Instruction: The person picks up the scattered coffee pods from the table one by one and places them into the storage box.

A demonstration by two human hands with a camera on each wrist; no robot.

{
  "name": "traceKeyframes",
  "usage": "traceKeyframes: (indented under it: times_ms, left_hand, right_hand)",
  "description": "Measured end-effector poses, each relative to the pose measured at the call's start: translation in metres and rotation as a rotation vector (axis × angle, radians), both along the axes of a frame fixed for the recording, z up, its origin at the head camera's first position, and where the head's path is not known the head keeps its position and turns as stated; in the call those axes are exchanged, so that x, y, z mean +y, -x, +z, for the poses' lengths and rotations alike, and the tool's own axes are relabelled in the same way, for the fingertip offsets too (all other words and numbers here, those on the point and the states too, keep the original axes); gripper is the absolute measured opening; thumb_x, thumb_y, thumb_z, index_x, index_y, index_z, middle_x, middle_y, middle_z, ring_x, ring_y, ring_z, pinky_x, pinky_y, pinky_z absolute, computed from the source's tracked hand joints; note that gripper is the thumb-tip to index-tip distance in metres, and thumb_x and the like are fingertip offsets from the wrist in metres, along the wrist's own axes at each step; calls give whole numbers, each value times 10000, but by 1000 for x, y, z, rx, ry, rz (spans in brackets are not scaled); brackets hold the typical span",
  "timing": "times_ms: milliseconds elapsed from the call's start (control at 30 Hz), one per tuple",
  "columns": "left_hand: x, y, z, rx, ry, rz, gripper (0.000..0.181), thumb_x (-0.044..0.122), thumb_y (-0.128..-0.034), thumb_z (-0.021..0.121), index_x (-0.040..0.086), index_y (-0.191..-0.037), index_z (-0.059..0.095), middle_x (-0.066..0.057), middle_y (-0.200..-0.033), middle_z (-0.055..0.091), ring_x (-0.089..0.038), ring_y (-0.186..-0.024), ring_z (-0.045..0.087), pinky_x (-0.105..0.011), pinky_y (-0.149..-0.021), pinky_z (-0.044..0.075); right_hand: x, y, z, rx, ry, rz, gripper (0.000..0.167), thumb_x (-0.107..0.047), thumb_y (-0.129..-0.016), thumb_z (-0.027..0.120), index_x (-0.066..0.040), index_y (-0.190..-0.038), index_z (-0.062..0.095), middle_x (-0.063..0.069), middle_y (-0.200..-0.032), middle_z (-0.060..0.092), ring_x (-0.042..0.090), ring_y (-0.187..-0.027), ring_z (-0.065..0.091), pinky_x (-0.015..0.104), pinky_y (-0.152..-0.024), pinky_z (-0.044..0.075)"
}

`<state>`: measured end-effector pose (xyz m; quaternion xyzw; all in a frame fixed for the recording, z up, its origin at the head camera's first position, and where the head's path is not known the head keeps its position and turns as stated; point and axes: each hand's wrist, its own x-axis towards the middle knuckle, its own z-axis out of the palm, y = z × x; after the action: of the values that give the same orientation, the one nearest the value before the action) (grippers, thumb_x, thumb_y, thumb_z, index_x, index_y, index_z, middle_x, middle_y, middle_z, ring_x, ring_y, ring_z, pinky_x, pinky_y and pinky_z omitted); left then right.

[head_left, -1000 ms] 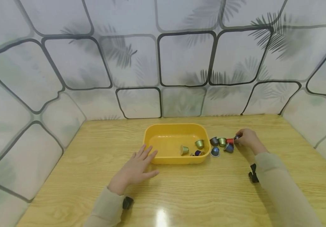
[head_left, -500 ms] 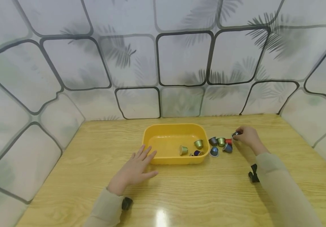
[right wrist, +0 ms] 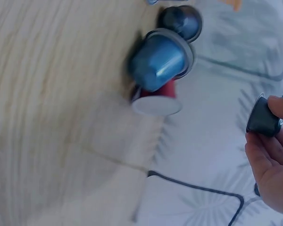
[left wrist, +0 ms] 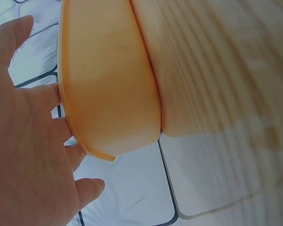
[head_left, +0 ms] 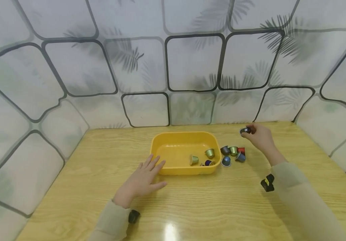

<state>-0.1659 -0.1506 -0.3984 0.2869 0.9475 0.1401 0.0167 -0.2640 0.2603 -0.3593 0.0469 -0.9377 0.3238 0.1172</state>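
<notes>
My right hand pinches a dark capsule between thumb and fingers, raised above the back right of the table; in the right wrist view the dark capsule points its rim to the left. My left hand lies with spread fingers at the front left of the yellow tray, its fingertips touching the rim, as the left wrist view also shows at the tray's wall. Inside the tray are green capsules and a dark blue one.
Right of the tray several capsules lie close together: a black one, a green one, a red one and blue ones. A patterned wall covering stands along the table's back edge.
My right hand has lifted the dark capsule off the table beside the red one and moved it up and slightly left. The left hand has stayed at the tray.
</notes>
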Motion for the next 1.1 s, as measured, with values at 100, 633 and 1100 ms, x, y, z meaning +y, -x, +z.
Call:
traceKeyframes:
  times_ms: [100,633,1100]
  left_hand:
    - [0,1,1,-2,0,-2,710,522,-870,433,122,-1416,219,-116,-1460,120,-281,-1323,-28,-551,-998,122]
    - [1,2,13,-28,8,-6,710,518,-874,428,110,-1415,216,-121,-1460,115,-290,-1322,-23,-557,-990,145]
    - [0,3,14,-33,8,-2,712,527,-869,430,128,-1417,213,-106,-1463,114,-272,-1323,-20,-549,-994,144]
  right_hand:
    - [-7,-4,9,23,43,3,455,-247,-852,588,79,-1152,481,292,-1081,526,428,-995,487,506,-812,402]
    - [-34,-22,32,70,165,53,371,-186,-824,637,42,-1099,539,230,-1044,575,324,-961,543,415,-811,444]
    - [-50,-25,29,53,259,112,351,-150,-804,658,43,-1078,555,198,-1048,579,281,-963,557,233,-764,469]
